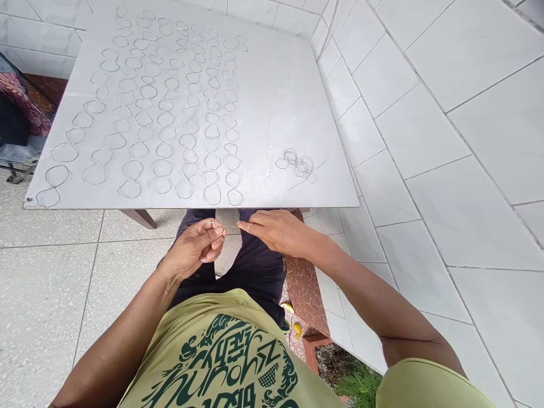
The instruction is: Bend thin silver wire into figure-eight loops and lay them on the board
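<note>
Just in front of the table's near edge, my left hand (199, 245) pinches a thin piece of wire (232, 227) between thumb and forefinger. My right hand (278, 233) is closed at the wire's other end, its back turned up, so the fingertips are partly hidden. The wire spans the short gap between both hands. On the white table (280, 102) beyond lie several wire figure-eights (131, 178), set out in rows over the left and middle. A loose tangle of wire pieces (301, 164) rests near the right front.
A white tiled wall (420, 141) runs close along the right side. Below the table are a table leg (139, 218), a speckled floor (46, 289) and a reddish ledge (306, 294). Green plants (361, 385) show at the lower right. Patterned cloth (25, 96) is at the far left.
</note>
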Demonstrator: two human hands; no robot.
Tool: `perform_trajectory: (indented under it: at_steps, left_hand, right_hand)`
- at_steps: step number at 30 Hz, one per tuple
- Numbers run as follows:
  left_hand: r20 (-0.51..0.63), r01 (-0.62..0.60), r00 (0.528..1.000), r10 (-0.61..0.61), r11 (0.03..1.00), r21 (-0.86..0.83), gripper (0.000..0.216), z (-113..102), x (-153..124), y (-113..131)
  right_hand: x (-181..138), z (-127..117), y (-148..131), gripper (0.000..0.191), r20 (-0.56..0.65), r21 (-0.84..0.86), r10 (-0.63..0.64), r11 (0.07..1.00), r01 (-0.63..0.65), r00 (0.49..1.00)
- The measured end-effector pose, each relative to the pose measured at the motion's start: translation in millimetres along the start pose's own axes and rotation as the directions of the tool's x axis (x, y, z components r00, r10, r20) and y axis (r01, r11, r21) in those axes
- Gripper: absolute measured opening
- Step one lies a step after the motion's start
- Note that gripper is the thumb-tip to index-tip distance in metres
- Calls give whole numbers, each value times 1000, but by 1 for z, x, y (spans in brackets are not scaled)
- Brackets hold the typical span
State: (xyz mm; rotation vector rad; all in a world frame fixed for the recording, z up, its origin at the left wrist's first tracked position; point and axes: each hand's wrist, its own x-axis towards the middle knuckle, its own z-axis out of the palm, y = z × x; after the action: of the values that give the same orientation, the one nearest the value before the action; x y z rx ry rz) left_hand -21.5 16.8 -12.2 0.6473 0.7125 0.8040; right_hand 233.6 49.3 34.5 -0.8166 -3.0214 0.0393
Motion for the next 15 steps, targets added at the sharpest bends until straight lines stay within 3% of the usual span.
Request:
perform_trajectory:
  at_steps: [3,6,8,10,12,15]
  left_hand:
    - [10,17,1000,-17,1000,-3,24,-4,-2,4]
    - [26,14,1000,-14,1000,-5,25,-8,-5,10]
    - [30,-12,999,13,1000,-8,25,-9,-7,14]
    - [24,-40,999,40,999,-13,25,-10,-9,17]
    - [23,-57,998,57,998,-15,25,-10,-10,19]
    - [39,-60,997,59,998,3,25,-9,-10,20]
  right_hand:
    - [-8,-10,5,32,21,45,23,999,-24,1000]
    - [-16,-17,7,32,0,217,117,969,-114,993]
    - [-22,-18,7,33,8,433,246,873,-225,969]
    - [-28,-15,5,36,58,626,383,705,-332,922]
    - [-33,-9,3,38,91,726,483,567,-390,871]
    - [-37,0,-2,38,-14,734,577,560,-383,817]
